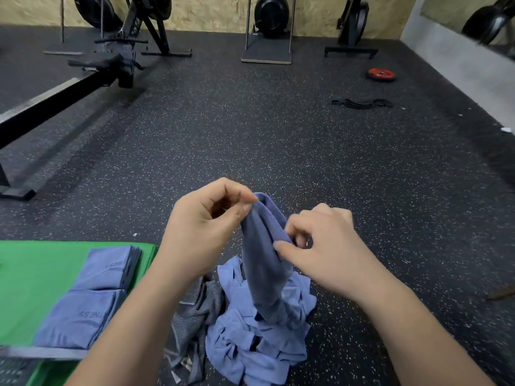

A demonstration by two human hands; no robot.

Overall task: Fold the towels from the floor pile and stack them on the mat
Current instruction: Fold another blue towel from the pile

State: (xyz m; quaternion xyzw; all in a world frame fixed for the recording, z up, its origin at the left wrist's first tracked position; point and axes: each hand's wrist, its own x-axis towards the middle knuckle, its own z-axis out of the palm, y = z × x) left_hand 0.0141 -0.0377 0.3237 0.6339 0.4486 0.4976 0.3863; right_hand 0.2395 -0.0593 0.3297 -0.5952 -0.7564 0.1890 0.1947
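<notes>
A blue towel [263, 263] hangs bunched above the floor pile. My left hand [206, 224] pinches its top edge between thumb and fingers. My right hand [323, 243] grips the same towel a little lower on its right side. Below them lies the floor pile [250, 346] of crumpled blue and grey striped towels. On the green mat [33, 277] at the lower left are two stacks of folded blue towels, one farther [111, 266] and one nearer [80, 319].
The floor [250, 140] is black speckled rubber. A rowing machine [64, 96] stretches across the left. More exercise machines stand along the back wall. A red weight plate [381, 74] and a black band [362, 103] lie at the right.
</notes>
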